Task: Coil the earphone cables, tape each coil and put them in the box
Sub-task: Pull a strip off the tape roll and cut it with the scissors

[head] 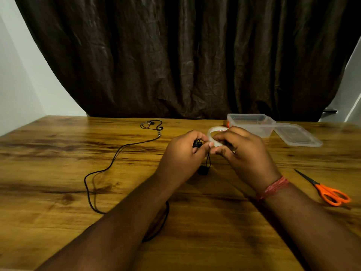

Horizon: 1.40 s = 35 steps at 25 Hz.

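Head view. Left hand [182, 151] pinches a small black earphone coil [197, 143]; right hand [237, 151] grips the clear tape roll [215, 133] against it. Taping seems underway. Second earphone cable [109, 167] lies uncoiled on the table [58, 153], left. Box [252, 124] far right, contents unclear; scissors [330, 192] untouched. Tape end hidden by fingers.

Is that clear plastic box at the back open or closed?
Open. The box has no lid on it; its lid lies flat on the table beside it, to the right.
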{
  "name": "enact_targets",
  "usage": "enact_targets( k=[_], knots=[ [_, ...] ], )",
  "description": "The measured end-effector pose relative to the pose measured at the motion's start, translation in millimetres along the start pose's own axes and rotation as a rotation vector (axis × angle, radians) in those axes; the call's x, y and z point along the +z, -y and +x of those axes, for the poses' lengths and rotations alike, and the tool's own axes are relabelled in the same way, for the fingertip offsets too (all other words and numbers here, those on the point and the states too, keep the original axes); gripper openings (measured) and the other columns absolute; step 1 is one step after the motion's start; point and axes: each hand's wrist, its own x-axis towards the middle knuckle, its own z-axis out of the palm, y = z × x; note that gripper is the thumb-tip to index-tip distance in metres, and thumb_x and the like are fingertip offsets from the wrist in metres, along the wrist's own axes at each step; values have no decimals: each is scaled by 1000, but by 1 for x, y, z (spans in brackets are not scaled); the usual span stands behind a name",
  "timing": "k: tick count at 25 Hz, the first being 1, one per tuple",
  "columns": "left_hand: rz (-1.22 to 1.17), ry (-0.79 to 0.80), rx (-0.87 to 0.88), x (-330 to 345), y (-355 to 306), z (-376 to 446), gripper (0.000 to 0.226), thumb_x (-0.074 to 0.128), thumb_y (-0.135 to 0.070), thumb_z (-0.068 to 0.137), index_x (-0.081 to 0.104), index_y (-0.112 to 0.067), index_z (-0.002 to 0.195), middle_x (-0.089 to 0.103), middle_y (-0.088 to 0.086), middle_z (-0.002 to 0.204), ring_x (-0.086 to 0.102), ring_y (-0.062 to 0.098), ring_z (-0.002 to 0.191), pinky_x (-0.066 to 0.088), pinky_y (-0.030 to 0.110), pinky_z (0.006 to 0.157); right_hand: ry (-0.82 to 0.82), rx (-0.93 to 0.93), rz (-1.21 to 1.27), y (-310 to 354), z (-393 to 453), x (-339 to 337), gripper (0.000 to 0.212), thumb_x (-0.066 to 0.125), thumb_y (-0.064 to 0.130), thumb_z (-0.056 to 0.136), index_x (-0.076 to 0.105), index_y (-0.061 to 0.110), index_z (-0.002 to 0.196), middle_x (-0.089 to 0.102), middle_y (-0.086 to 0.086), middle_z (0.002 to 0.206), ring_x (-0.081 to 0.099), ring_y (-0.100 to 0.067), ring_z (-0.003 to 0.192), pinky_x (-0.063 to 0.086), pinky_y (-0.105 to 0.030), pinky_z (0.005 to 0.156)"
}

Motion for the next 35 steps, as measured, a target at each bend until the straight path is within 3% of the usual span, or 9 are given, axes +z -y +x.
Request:
enact_targets(
  k=[3,10,15,20,23,25,28,33,35],
  knots=[
    [59,-13,58,1,-1,0,14,63,-28,94,69,-19,102,67,-10,82,63,-1,72,52,17,63,10,-7,-15,1,0,0,30,73,30,81,71,9,102,64,-2,91,57,-12,83,42,-20,73],
    [77,-16,85,-1,0,2,7,62,-25,91,69,-21,91,64,-10,72,60,2,64,51,27,55,18,-58,-36,2,0,0,28,76,27,80,71,8,98,67,-6,93,64,-24,87,54,-41,76],
    [67,-11,88,-2,1,5,4,60,-24,83,64,-23,81,57,-9,61,52,5,53,42,28,47,14,-62,-10,2,1,-1,28,74,27,81,72,8,101,65,-3,90,56,-11,82,45,-25,71],
    [61,8,80,-6,0,4,4,60,-23,81,60,-25,78,52,-12,57,50,3,49,36,21,44,32,-25,24,1,1,-5,29,67,33,84,72,12,103,64,2,93,55,-6,85,41,-14,78],
    [-57,6,-40,-8,1,6,7,61,-16,84,62,-22,81,55,-13,60,50,-3,48,32,11,45,10,49,100,-4,3,-7,15,67,25,87,72,15,98,62,7,92,56,-4,86,39,-9,76],
    [-154,33,-150,-9,0,6,9,60,-19,88,64,-25,82,56,-15,56,46,-2,44,34,12,44,2,119,195,-7,3,-7,8,64,19,90,71,19,95,61,11,91,56,-1,87,40,-9,77],
    [-236,83,-292,-9,-3,7,12,58,-27,92,64,-30,82,53,-14,53,46,6,46,39,22,41,12,240,359,-9,4,-5,10,59,17,94,68,20,92,62,12,90,56,-2,88,42,-17,80],
    [-491,104,-423,-10,-7,9,25,56,-21,93,67,-31,73,58,-13,59,50,6,52,42,25,42,10,358,597,-14,6,-9,19,54,12,97,69,19,88,65,14,78,58,-2,77,46,-26,76],
    [-561,127,-435,-9,-7,9,26,54,-17,95,67,-27,75,58,-12,59,51,5,51,42,24,41,9,371,649,-14,6,-9,22,53,11,97,69,20,84,65,15,73,57,0,72,46,-23,73]
  ],
)
